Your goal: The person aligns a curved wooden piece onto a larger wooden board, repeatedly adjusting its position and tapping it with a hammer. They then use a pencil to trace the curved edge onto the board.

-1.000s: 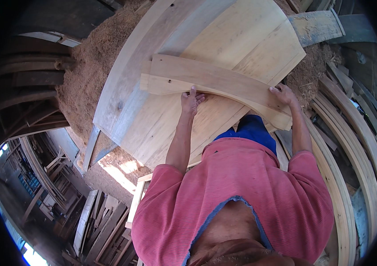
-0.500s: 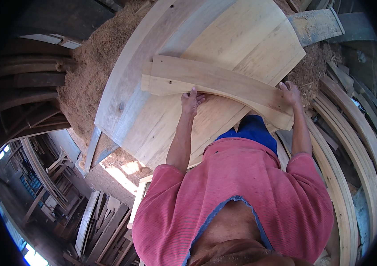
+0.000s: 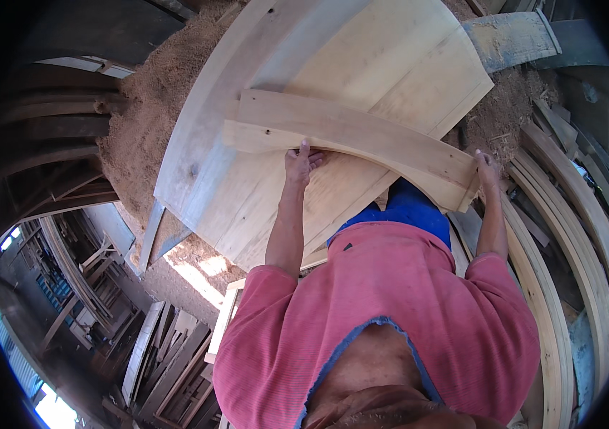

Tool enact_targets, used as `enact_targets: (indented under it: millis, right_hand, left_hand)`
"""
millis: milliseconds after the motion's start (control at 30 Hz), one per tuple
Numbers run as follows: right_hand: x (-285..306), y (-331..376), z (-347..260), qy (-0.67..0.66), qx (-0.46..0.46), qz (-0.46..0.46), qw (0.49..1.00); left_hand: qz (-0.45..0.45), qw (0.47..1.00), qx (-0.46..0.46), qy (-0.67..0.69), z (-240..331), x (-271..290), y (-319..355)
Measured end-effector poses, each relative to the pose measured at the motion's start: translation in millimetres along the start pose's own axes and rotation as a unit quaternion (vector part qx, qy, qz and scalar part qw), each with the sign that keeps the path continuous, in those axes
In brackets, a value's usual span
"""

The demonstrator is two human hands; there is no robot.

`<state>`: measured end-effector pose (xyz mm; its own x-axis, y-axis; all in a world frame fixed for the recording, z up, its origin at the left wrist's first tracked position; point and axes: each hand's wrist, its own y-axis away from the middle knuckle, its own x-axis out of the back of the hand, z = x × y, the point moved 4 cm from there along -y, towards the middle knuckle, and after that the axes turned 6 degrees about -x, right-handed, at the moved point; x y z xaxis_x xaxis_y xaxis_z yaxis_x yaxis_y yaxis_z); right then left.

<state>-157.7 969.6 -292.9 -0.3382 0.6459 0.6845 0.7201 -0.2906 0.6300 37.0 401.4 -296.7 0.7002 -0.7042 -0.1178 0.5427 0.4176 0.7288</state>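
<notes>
A curved pale wooden piece (image 3: 361, 136) lies across a large flat wooden panel (image 3: 333, 64). My left hand (image 3: 301, 161) grips the piece's near edge around its middle, thumb on top. At the piece's right end, my right hand (image 3: 486, 169) holds the corner. Both arms reach out from my pink shirt at the bottom of the view.
Sawdust (image 3: 154, 100) is heaped to the left of and behind the panel. Several bent wooden strips (image 3: 569, 243) are stacked along the right. Dark curved timbers (image 3: 47, 143) lie at the left, with loose boards and frames (image 3: 168, 357) below.
The curved piece and both hands have shifted slightly to the right across the panel; the grip is unchanged.
</notes>
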Motion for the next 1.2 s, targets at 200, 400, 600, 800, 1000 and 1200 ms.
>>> enact_targets:
  millis: [200, 400, 600, 800, 1000, 1200]
  right_hand:
    - [-6, 6, -3, 0.049, -0.004, -0.048, 0.998]
    - [0, 26, -53, 0.103, 0.033, -0.038, 0.993]
    - [-4, 68, -83, 0.183, 0.046, 0.085, 0.978]
    - [6, 76, -19, 0.067, -0.113, 0.231, 0.964]
    - [-24, 68, 62, -0.097, -0.098, 0.069, 0.988]
    - [-39, 83, 51, -0.125, -0.087, 0.113, 0.982]
  left_hand:
    - [0.031, 0.999, -0.024, -0.011, 9, -9, 7]
    - [0.044, 0.999, -0.006, -0.005, -4, 2, -3]
    - [0.018, 1.000, -0.014, -0.017, 0, 4, -2]
    - [-0.017, 1.000, 0.014, -0.021, 0, 8, -9]
    - [-0.014, 0.999, 0.027, -0.021, 0, 4, -13]
    - [-0.024, 0.999, 0.033, -0.028, -2, 10, -16]
